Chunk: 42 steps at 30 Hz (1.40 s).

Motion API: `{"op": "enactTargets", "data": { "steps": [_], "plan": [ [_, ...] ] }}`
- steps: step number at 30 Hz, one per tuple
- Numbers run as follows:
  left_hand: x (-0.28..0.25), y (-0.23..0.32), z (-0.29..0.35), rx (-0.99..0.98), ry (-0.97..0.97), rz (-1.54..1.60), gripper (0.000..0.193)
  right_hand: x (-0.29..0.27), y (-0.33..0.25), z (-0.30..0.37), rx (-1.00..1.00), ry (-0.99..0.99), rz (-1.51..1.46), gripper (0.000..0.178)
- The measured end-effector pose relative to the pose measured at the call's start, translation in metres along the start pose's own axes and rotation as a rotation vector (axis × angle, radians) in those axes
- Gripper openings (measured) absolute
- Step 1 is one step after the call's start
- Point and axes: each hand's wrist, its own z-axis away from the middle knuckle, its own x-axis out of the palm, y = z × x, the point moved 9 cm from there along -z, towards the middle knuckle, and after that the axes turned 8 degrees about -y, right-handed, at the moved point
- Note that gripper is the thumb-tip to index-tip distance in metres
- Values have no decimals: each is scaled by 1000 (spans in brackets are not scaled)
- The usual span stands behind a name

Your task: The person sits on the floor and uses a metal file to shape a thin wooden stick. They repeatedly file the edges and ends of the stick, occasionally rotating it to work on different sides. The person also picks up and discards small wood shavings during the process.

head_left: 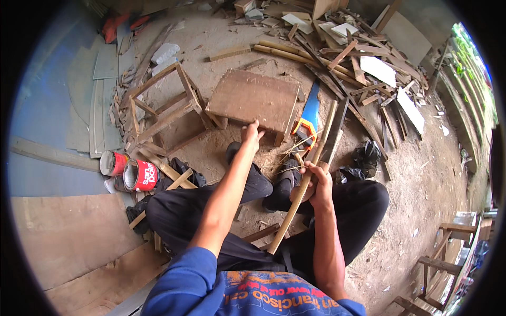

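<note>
Lettered red can [141,176], lettered blue shirt [252,295].

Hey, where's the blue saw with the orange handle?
In the head view, the blue saw is right of centre, just right of the low wooden stool and higher in the picture than the right hand.

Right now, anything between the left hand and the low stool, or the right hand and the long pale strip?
Nothing visible in either case: the left hand is at the near edge of the low stool; the right hand grips the long pale strip.
</note>
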Motion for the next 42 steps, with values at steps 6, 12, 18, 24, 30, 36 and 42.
{"op": "enactTargets", "data": {
  "steps": [6, 12, 18, 24, 30, 36, 42],
  "plan": [
    [-34, -28, 70, -61, -42, -95, 55, 43, 4, 24, 156, -199, -194, 24],
    [-80, 15, 124, 78, 23, -539, 41, 88, 37, 31, 241, -385, -99, 24],
    [22, 66, 235, -34, -537, -89, 42, 106, 38, 42, 185, -421, -22, 25],
    [57, 132, 259, 96, -563, -149, 28, 145, 21, 42, 6, -489, 281, 31],
    [58, 182, 234, 267, -466, -187, 19, 149, -21, 45, -242, -288, 570, 40],
    [68, 226, 214, 457, -405, -292, 18, 123, -47, 34, -374, -124, 285, 30],
    [101, 279, 205, 657, -439, -264, 17, 109, -62, 22, -434, -90, 244, 22]
  ]
}}
